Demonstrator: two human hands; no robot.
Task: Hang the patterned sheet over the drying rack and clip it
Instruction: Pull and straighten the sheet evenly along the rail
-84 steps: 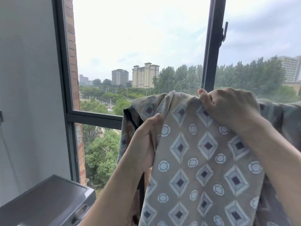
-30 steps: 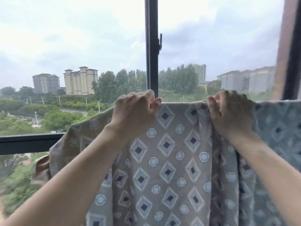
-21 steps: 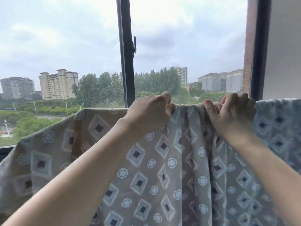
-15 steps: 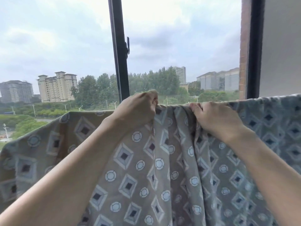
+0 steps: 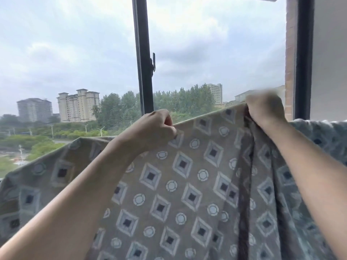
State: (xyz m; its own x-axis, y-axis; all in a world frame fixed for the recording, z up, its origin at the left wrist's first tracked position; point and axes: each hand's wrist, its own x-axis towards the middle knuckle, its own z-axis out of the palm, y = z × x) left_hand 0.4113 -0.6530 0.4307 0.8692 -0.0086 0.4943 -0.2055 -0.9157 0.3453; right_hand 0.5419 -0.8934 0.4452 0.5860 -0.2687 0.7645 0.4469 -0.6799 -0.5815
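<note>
The patterned sheet (image 5: 187, 184), grey-brown with diamonds and circles, fills the lower half of the view in front of the window. My left hand (image 5: 154, 128) grips its top edge near the middle, fingers curled round the cloth. Higher and to the right, my right hand (image 5: 264, 109) also grips the top edge and lifts it, so the edge slopes up between the hands. Folds hang below my right hand. The drying rack is hidden behind the sheet, and no clip is in sight.
A black window post (image 5: 143, 59) with a handle (image 5: 153, 61) rises behind the sheet. The right window frame (image 5: 302, 57) and a grey wall (image 5: 330, 57) stand at the far right. Buildings and trees lie outside.
My hands have drawn apart along the top edge. My right hand has gone up and to the right with the cloth, stretching the edge taut. The view has swung slightly left.
</note>
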